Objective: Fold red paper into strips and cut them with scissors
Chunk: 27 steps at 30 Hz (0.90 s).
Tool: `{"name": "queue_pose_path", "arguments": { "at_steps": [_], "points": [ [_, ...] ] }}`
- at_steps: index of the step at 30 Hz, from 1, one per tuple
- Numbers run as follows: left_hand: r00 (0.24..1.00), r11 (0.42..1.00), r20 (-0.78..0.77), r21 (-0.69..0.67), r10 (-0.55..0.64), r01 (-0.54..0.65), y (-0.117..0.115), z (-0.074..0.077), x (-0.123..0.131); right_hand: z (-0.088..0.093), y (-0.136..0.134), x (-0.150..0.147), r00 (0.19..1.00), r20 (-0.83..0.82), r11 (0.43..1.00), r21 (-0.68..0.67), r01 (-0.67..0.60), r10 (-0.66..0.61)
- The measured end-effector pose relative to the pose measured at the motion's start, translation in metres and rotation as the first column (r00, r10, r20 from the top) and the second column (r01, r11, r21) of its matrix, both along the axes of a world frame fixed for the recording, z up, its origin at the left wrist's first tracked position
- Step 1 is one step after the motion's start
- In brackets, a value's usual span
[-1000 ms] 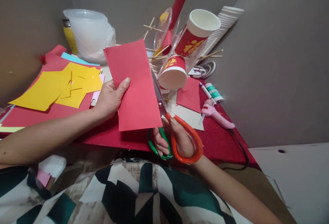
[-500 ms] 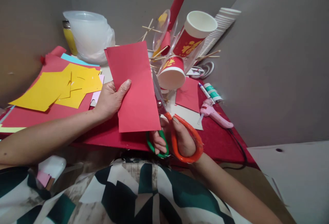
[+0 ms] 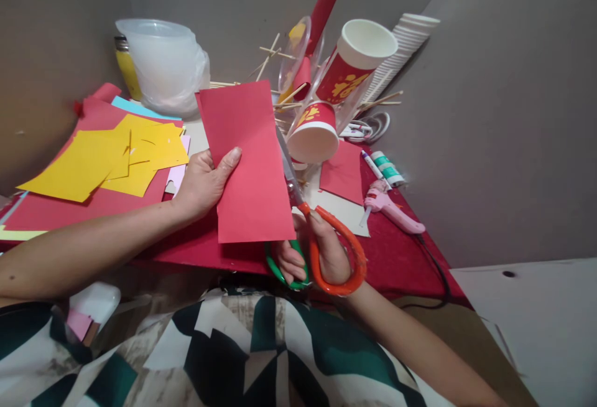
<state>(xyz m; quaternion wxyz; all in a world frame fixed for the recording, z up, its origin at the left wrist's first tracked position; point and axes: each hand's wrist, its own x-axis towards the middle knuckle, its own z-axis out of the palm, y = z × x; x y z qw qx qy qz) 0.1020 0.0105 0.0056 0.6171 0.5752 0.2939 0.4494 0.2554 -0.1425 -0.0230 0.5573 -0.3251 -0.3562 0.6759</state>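
My left hand grips a folded or doubled sheet of red paper by its left edge, thumb on top and fingers behind. My right hand is closed on a pair of scissors with one orange and one green handle loop. The scissors point upward along the paper's right edge; one blade shows there, and the other is hidden, so whether the paper lies between them I cannot tell. Both hands are raised over the front edge of the red-covered table.
Yellow paper pieces lie on red sheets at left, before a white plastic tub. Behind the scissors stand joined paper cups with wooden sticks. A pink glue gun with a cord and a stack of white cups are at right.
The red paper has shifted slightly right and down with my left hand. The scissors' orange loop has moved slightly left, toward the green one.
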Motion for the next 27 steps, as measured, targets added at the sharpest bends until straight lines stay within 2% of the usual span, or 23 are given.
{"name": "queue_pose_path", "arguments": {
  "at_steps": [5, 12, 21, 27],
  "points": [
    [1.0, 1.0, 0.004, 0.027, 0.002, -0.002, 0.0, -0.001, 0.0, -0.001, 0.0, -0.003, 0.997, -0.064, 0.998, 0.051, -0.029, 0.032],
    [1.0, 0.999, 0.015, 0.054, 0.007, -0.007, 0.0, -0.003, 0.0, 0.007, 0.001, -0.005, 0.988, -0.136, 0.997, 0.025, -0.073, 0.076],
    [0.999, 0.997, -0.022, 0.068, 0.034, -0.033, -0.002, -0.002, 0.0, 0.009, 0.006, -0.002, 0.996, -0.081, 0.999, 0.017, -0.047, 0.048],
    [0.999, 0.999, -0.003, 0.04, 0.034, -0.034, -0.004, 0.001, 0.0, 0.008, 0.006, -0.004, 0.989, -0.136, 0.998, 0.033, -0.045, 0.049]
  ]
}}
